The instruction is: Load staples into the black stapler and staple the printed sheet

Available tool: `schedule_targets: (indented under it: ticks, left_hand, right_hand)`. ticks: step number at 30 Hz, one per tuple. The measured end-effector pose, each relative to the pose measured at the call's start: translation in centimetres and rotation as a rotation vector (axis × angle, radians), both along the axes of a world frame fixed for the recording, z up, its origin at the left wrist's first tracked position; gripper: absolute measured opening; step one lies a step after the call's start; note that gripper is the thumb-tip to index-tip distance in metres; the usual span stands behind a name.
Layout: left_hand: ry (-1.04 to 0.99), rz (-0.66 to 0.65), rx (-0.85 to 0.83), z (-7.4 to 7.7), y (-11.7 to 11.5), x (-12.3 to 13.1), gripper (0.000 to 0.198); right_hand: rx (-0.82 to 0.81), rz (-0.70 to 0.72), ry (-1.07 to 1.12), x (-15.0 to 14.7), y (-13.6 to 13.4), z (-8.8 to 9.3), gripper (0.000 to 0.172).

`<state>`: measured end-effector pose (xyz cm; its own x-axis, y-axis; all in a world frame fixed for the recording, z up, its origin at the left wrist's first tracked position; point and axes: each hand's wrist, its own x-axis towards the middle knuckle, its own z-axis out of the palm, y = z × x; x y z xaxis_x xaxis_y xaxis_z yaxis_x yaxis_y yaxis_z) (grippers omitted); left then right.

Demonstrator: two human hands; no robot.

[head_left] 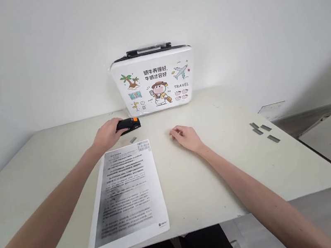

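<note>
While the table (194,186) spreads beneath both the left hand (107,135) and the right hand (187,137), a white case (156,64) stands upright beyond them, its front printed with palm trees, a plane, a cartoon cow and the word TRAVEL. The paper (127,197) lies flat on the near side of the left hand, print up, and to the left of the right hand. The right hand has its fingers loosely curled, and I cannot tell whether they pinch anything. The left hand grasps the black stapler (132,124), whose orange-marked end sticks out from the fingers toward the right hand. One grey strip (133,140) lies just right of the left hand, near the paper's top edge; four more strips (274,138) lie well to the right of the right hand
</note>
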<state>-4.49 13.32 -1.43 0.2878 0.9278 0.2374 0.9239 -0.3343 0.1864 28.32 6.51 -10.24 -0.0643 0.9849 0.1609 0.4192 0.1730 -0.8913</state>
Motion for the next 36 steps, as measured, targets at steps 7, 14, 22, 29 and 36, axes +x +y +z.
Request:
schedule_targets:
  ticks: [7, 14, 22, 29, 36]
  left_hand:
    - [-0.237, -0.164, -0.016, 2.6, -7.2, 7.8, 0.040]
    - [-0.195, -0.322, -0.217, -0.6, -10.8, 12.6, 0.026]
    - [-0.066, -0.343, -0.111, -3.1, -11.0, 14.2, 0.025]
    - [-0.244, -0.360, -0.153, -4.3, -11.1, 11.6, 0.034]
    - [-0.298, -0.370, -0.166, -4.8, -10.9, 8.8, 0.027]
  right_hand:
    - [-0.081, -0.058, 0.386, 0.5, 0.7, 0.4, 0.041]
    - [-0.041, 0.070, 0.407, 2.2, -1.1, 1.3, 0.060]
    - [-0.095, 0.159, 0.417, 2.2, -2.0, 1.5, 0.056]
    - [-0.030, 0.242, 0.298, 2.1, -1.9, 0.4, 0.043]
    - [-0.029, 0.265, 0.249, 1.8, -2.2, 0.6, 0.047]
